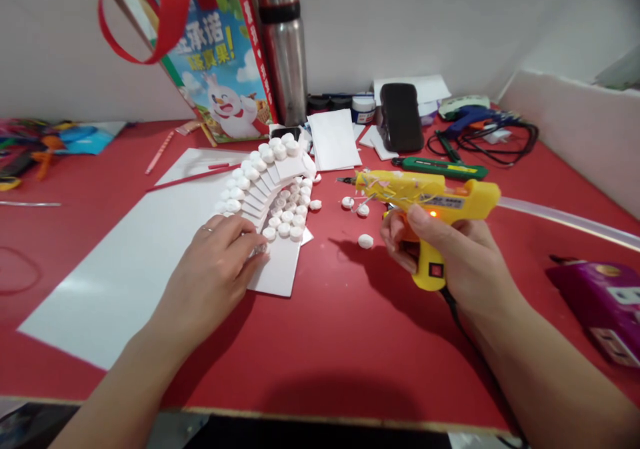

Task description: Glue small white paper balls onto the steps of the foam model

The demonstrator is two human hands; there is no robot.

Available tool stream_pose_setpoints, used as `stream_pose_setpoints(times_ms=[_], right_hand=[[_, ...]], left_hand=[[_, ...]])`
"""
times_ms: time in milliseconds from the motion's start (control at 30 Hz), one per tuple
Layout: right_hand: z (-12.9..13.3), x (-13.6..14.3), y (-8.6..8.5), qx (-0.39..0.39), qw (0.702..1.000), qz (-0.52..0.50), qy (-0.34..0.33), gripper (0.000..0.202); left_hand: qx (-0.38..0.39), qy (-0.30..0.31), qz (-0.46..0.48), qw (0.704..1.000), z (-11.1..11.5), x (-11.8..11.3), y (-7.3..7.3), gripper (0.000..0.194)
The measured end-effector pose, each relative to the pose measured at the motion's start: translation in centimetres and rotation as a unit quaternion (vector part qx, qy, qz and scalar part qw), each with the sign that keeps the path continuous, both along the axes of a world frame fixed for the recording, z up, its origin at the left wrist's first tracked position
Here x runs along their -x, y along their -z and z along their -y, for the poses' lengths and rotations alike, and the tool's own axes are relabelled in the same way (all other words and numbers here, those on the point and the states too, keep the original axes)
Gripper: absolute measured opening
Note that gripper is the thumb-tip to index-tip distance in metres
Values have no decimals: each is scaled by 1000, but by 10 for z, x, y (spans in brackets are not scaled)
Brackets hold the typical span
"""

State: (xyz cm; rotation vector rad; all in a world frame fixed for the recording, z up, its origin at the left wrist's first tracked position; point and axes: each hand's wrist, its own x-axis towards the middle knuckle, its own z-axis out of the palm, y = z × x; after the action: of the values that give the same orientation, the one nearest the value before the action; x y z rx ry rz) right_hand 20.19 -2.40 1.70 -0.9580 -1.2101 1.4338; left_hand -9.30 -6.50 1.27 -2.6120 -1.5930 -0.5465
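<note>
A yellow hot glue gun [403, 185] is in my right hand [457, 252], its nozzle pointing left and an orange light glowing on its side. A clear glue stick [565, 219] sticks out of its back, and thin glue strings cling to its front. My left hand [215, 262] has its fingers pinched together at the near end of a white curved stair-like model [257, 199]; what lies between the fingertips is hidden. Rows of small round white pieces [286, 217] edge the model, which stands on a white board [280, 272]. A few loose white pieces [365, 241] lie below the nozzle.
A white sheet [125, 269] lies under and left of the model. Behind stand a printed box [225, 69] with a red ribbon and a steel flask [285, 55]. A black phone [401, 117], a green cutter [443, 167], cables [500, 135] and a purple case [600, 302] lie rightward.
</note>
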Motion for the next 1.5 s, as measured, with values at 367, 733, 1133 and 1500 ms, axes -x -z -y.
stream_pose_setpoints(times_ms=[367, 733, 1133, 1500], right_hand=[[0, 2, 1, -11, 1000, -18, 1, 28], [1, 2, -1, -24, 1000, -13, 2, 29], [1, 2, -1, -24, 1000, -5, 2, 31], [-1, 0, 0, -35, 999, -6, -7, 29]], left_hand=[[-16, -4, 24, 1000, 5, 8, -7, 13], [-26, 7, 31, 999, 1, 8, 2, 12], [-30, -1, 30, 999, 5, 7, -3, 12], [-18, -4, 42, 999, 3, 4, -1, 10]])
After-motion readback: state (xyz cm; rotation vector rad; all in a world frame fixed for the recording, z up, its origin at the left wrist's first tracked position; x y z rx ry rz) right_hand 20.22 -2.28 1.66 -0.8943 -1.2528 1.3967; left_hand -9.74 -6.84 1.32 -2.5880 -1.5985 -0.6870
